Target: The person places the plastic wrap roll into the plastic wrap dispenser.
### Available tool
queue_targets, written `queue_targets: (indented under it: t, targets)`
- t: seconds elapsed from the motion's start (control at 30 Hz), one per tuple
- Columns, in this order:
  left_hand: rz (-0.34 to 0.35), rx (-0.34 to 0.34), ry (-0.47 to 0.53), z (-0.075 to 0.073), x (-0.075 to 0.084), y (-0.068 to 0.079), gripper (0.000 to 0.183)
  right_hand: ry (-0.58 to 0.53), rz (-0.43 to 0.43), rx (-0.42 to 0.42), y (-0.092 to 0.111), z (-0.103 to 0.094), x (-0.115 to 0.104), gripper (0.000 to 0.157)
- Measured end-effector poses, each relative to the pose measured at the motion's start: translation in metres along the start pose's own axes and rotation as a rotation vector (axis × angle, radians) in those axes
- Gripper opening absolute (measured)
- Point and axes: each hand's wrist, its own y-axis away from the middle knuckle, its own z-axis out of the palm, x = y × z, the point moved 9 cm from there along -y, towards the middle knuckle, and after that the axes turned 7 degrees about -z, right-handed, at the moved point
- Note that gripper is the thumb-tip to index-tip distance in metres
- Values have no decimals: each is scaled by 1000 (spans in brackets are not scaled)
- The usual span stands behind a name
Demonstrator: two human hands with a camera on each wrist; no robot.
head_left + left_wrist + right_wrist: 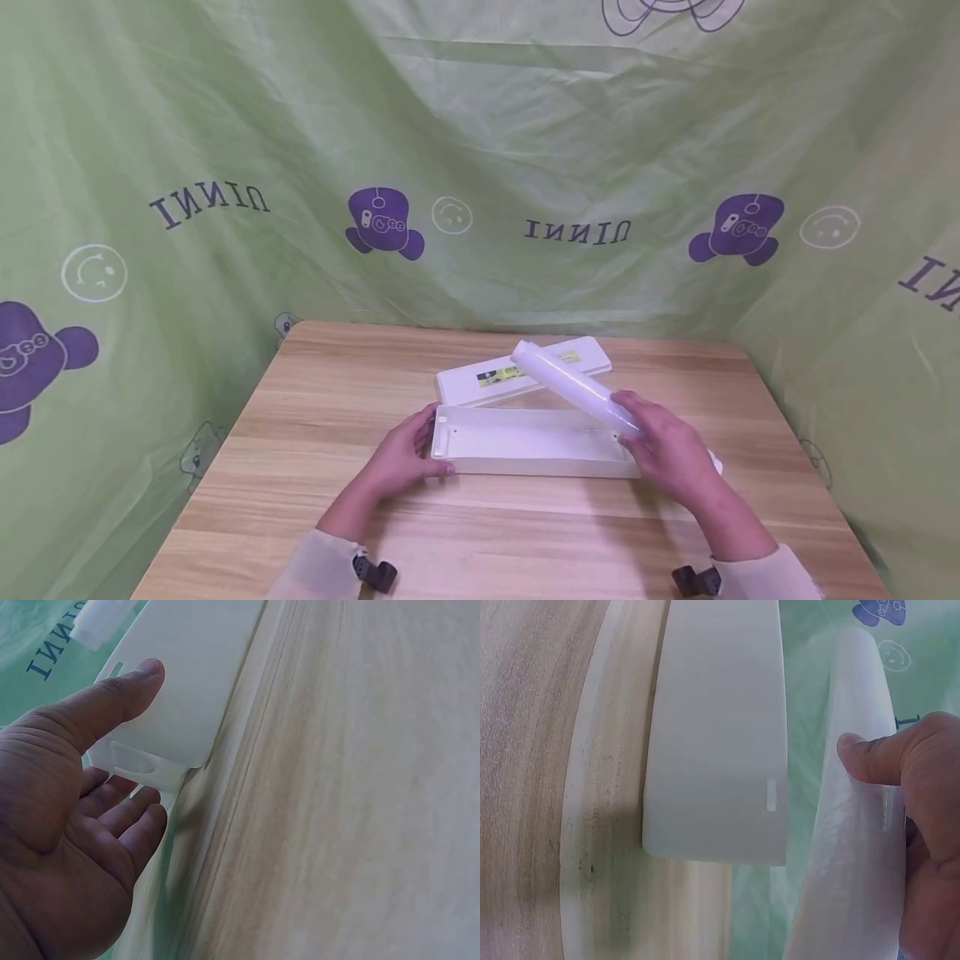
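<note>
A long white plastic box (pixel 540 467) lies lidless on the table, its inside facing up. At its left end my left hand (pixel 405 450) grips the box, thumb on the front wall and fingers round the end; the left wrist view shows the thumb on the box wall (pixel 187 682). My right hand (pixel 667 450) holds a roll of clear plastic film (pixel 570 387) slantwise over the box's right end. In the right wrist view the thumb presses on the film roll (pixel 855 817), beside the box and apart from it. The palm hides part of the roll.
Behind the box lies a white lid (pixel 461 385) with a yellow-green label, partly covered from view by the roll. Wooden tabletop (pixel 300 467) surrounds them. A green printed curtain (pixel 487 150) hangs along the back and both sides.
</note>
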Motion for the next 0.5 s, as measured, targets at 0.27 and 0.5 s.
queue_targets:
  t: [0.27,0.5]
  targets:
    - [-2,-20,22,2,-5,-2,119,-4,-44,1,-1,3,-5,70]
    - [-21,-21,6,2,-8,-3,121,0,-82,-3,-3,4,-12,70]
